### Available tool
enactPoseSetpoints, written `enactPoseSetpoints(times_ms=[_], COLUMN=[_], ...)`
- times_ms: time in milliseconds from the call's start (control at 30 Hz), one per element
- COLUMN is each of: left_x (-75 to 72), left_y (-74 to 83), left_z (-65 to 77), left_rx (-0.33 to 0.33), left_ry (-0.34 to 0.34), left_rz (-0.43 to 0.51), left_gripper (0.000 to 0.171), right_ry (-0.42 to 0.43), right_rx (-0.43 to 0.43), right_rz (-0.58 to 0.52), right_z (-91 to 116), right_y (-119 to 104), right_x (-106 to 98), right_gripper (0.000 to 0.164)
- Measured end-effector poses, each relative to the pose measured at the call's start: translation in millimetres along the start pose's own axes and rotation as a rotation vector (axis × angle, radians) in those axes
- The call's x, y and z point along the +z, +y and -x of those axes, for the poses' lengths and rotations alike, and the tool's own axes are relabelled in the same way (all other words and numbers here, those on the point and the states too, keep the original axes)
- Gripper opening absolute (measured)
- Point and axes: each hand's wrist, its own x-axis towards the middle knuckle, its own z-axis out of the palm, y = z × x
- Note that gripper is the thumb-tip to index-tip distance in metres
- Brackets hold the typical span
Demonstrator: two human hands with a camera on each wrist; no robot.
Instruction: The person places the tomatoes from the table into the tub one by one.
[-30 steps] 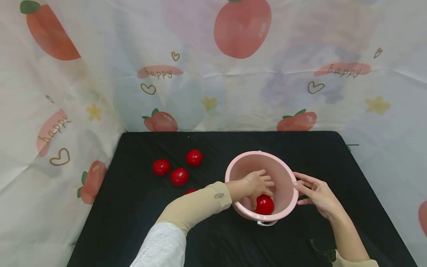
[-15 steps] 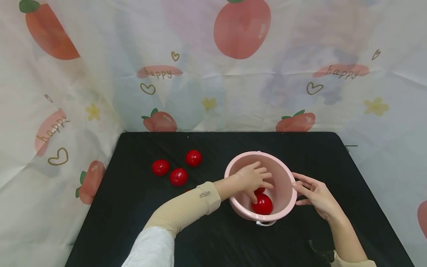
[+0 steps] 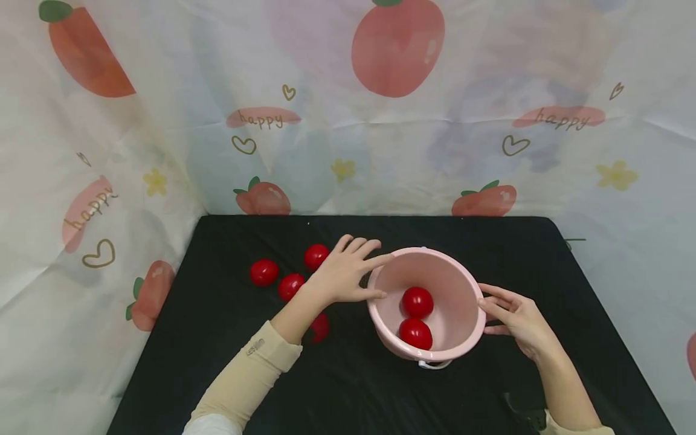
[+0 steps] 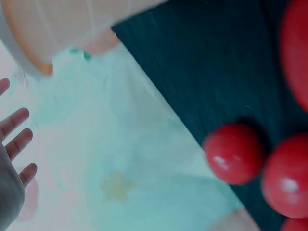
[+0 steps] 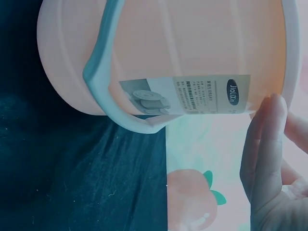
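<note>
A pink bucket point(image 3: 387, 335) stands on the black table, tilted slightly toward the head camera. Two shiny red balls point(image 3: 416, 302) lie inside it. At the bucket's right rim my right hand point(image 3: 516, 317) holds the edge, thumb on the rim and fingers against the outer wall; the right wrist view shows these fingertips point(image 5: 273, 103) near the rim. My left hand point(image 3: 345, 272), fingers spread and holding nothing, is at the bucket's left rim; whether it touches the rim I cannot tell. Several more red balls point(image 3: 264, 273) lie left of the bucket, some partly hidden by the left hand and forearm.
A pale handle point(image 5: 103, 91) hangs on the bucket's outside, beside a printed label point(image 5: 211, 95). The black table point(image 3: 435, 399) ends at a white cloth backdrop point(image 3: 402, 157) printed with fruit, hearts and flowers.
My left hand has lifted out of the bucket and moved left past its rim, leaving two red balls inside in plain sight. The right hand stays on the rim.
</note>
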Motion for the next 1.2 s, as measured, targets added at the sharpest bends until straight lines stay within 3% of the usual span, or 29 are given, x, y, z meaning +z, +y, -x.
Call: enactPoseSetpoints(times_ms=[267,467,633,800,1200], left_x=[22.6,49.1,75.2,93.5,118.8], left_y=[-32.6,-43.2,-41.6,-31.5,-12.5], left_z=[52.3,90.8,116.3,133.0,146.1], left_rx=[-0.286,-0.451,-0.477,-0.476,-0.484], left_ry=[0.073,0.059,0.037,0.022,-0.034], left_rz=[0.18,0.268,0.297,0.325,0.321], left_gripper=[0.067,0.068,0.069,0.071,0.077], right_ry=[0.0,-0.033,-0.062,-0.062,-0.066], right_rx=[0.058,0.09,0.091,0.103,0.107], right_rz=[0.006,-0.026,-0.083,-0.083,-0.126], right_z=[-2.4,-1.3,-0.7,-1.1,-2.3], right_y=[-5.1,-6.0,-3.4,-1.8,-0.4], right_x=[-3.4,-8.0,-10.7,-11.4,-11.8], right_gripper=[0.034,0.03,0.03,0.03,0.033])
